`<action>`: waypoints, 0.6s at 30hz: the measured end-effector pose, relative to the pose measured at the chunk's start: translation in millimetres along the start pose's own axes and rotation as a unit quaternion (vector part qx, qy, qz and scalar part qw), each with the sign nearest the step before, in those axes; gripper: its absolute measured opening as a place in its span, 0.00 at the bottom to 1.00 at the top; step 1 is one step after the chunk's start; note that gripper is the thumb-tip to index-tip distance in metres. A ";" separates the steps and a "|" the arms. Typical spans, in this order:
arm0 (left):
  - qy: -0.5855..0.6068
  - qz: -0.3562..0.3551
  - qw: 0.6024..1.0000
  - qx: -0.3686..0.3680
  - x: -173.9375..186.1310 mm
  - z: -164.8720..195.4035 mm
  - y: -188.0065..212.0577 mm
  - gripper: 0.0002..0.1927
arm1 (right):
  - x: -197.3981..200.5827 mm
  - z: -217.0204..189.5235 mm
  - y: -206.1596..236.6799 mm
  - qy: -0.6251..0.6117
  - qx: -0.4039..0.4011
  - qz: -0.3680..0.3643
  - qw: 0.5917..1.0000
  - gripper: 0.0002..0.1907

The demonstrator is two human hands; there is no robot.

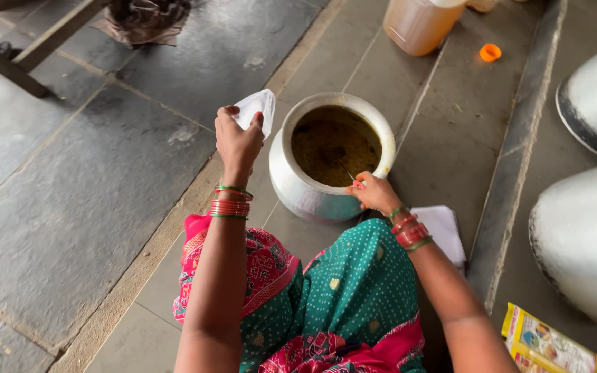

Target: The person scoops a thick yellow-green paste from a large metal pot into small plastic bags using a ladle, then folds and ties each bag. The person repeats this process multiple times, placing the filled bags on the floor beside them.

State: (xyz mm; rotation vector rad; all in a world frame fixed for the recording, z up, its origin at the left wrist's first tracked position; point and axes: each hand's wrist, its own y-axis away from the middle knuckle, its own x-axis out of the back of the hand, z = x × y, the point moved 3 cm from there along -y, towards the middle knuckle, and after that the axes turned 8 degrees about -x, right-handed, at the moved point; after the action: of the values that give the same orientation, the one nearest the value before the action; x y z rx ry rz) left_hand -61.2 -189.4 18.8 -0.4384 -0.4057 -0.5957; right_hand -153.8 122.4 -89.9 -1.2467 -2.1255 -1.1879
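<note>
A round metal pot (pixel 312 186), filled with a brownish-yellow liquid, is sitting on the stone floor (pixel 91 179) directly in front of a crouching person dressed in green and pink cloth. The person's right hand (pixel 374 193) is resting at the pot's near rim, its grip closing around the thin handle of a utensil (pixel 351 177) that is dipping into the liquid; the far end of the utensil is lying under the surface and cannot be made out. The left hand (pixel 238 141) is hovering just left of the pot, its grip pinching a small white packet (pixel 256 108) between fingers and thumb, held up clear of the rim. Red and green bangles are ringing both wrists. A flat white packet (pixel 443 231) is lying on the floor just right of the right forearm. Farther out, an amber plastic jug (pixel 419 24) is standing beyond the pot with an orange cap (pixel 490 52) lying loose near it, two large metal vessels (pixel 582 242) are crowding the right edge, and a yellow printed pouch (pixel 554 349) is lying at the lower right corner.
</note>
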 end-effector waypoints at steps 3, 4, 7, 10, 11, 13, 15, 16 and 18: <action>0.051 -0.057 0.995 0.067 -6.6 5.9 2.1 0.26 | 6.3 -10.2 -16.5 0.193 0.046 0.038 0.979 0.22; 0.075 -0.084 0.988 0.107 -8.6 7.0 5.5 0.27 | 8.2 -11.5 -20.7 0.292 0.067 0.063 0.952 0.20; 0.124 -0.092 0.981 0.114 -11.4 14.4 5.6 0.26 | 22.5 -23.6 -27.9 0.375 0.161 0.246 0.879 0.08; 0.099 -0.106 0.984 0.102 -17.3 12.6 6.0 0.27 | 30.4 -34.2 -38.3 0.437 0.071 0.233 0.866 0.07; 0.069 -0.089 0.992 0.058 -18.5 12.6 5.3 0.27 | 28.1 -39.4 -40.6 0.463 0.075 0.221 0.855 0.06; 0.009 -0.054 0.998 -0.032 -21.9 13.6 5.1 0.26 | 23.0 -49.2 -44.1 0.514 0.087 0.197 0.830 0.05; 0.022 -0.081 0.996 -0.007 -27.1 8.3 7.1 0.27 | 7.7 -57.6 -37.9 0.498 0.228 0.181 0.817 0.05; 0.031 -0.093 0.995 0.003 -29.6 7.5 5.9 0.28 | 1.2 -60.7 -35.1 0.485 0.297 0.175 0.804 0.05; 0.027 -0.084 0.996 -0.006 -28.7 7.6 2.9 0.27 | -14.6 -58.7 -31.9 0.476 0.305 0.134 0.814 0.04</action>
State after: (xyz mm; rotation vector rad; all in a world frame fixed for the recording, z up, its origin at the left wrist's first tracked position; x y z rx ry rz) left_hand -82.9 -170.7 10.4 -0.4009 -0.3907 -0.7723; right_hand -177.6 58.8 -82.2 -0.4448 -1.3117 -0.6617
